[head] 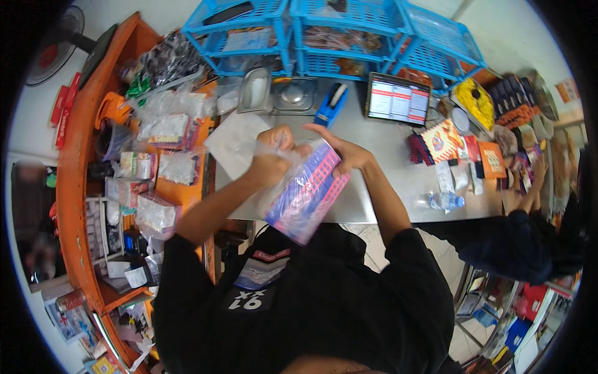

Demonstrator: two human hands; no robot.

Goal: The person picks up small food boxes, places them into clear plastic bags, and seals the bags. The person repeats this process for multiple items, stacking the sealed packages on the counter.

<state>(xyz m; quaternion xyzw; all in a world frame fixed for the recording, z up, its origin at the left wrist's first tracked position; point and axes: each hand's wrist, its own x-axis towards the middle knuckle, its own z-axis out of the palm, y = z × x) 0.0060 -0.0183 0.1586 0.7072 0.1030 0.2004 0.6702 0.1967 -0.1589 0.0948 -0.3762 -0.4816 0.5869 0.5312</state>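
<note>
A blue and pink patterned package (303, 191) in clear plastic hangs tilted between my two hands, above the near edge of a steel table (373, 182). My left hand (275, 154) is closed on bunched clear plastic at the package's upper left end. My right hand (343, 149) grips the package at its upper right side, thumb and fingers spread around it. Behind my left hand, a white square sheet (236, 140) lies on the table. A blue tape dispenser (331, 105) stands beyond the package, and a tablet (398, 99) with a lit screen is to its right.
Blue plastic racks (350, 23) line the back. An orange shelf (74, 187) at left holds wrapped packs (177, 167). A metal tray (254, 91) and scale (294, 96) stand at the back. A water bottle (447, 201) lies right, near an orange card (492, 160) and a co-worker's arm (534, 187).
</note>
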